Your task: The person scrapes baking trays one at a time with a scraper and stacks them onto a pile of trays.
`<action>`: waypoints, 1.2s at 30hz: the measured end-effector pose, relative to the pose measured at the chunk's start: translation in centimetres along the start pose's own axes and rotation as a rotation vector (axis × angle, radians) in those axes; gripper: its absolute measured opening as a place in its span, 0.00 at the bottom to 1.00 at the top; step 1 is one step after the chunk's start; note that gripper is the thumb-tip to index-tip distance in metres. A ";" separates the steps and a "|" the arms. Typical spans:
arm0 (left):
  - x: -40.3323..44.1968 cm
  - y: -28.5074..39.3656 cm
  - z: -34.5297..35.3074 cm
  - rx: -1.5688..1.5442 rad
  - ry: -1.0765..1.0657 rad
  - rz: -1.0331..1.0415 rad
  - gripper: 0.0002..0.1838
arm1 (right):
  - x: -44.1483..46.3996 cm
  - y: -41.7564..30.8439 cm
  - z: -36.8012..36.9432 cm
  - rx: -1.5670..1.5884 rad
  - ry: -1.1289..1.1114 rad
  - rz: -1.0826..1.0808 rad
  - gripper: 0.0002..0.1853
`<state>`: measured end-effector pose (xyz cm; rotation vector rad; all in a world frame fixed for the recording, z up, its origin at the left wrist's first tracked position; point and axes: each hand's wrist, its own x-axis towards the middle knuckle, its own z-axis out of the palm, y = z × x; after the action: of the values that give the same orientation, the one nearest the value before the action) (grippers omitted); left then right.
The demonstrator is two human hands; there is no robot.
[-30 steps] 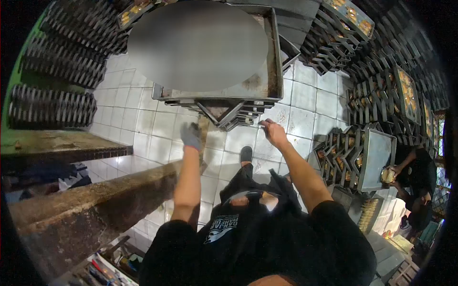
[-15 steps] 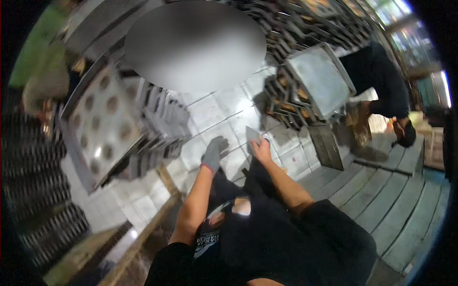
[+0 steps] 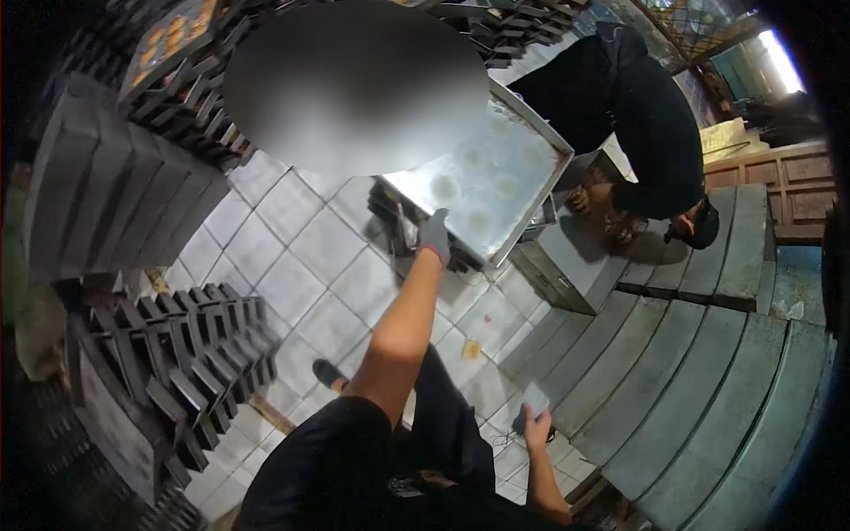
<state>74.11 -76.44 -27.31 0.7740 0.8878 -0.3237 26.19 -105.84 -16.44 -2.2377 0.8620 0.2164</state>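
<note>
Closest to my camera, the right hand (image 3: 537, 427) is closed around a flat, pale scraper (image 3: 535, 398), its broad end pointing up and away from me. I judge the scraper light, thin and stiff; its back edge, where the fingers already wrap, looks the right place to hold it.

Farther out, the left hand (image 3: 433, 234), in a grey glove, reaches to the near edge of a metal tray (image 3: 509, 164) and appears to touch it there. I cannot tell whether its fingers are hooked over that edge or only resting on it. Below this arm are a dark shoe (image 3: 327, 372) and the white floor tiles (image 3: 328, 243), with a small yellowish scrap (image 3: 471, 350) lying on them.

The tray lies ahead of me, with dark metal edges showing beneath it; a blurred patch covers its far side. Its base bears dull round marks. I expect it to be rigid and awkwardly wide rather than fragile, perhaps slick if greasy, so I would favour the raised rim (image 3: 535, 210), one hand on each of two opposite sides.

To the left stand stacked trays (image 3: 190, 367). Beyond, on the right, a person (image 3: 660, 133) in dark clothes bends low; far left, another tray holds golden pieces (image 3: 173, 37).
</note>
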 end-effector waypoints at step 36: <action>-66.3 21.8 -52.9 -0.300 0.450 1.198 0.05 | -47.6 -58.1 22.4 0.230 -0.553 -2.042 0.21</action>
<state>15.60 -26.81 14.96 0.9759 0.7143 1.0484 29.19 -35.77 18.46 -1.6389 -1.6154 -0.2395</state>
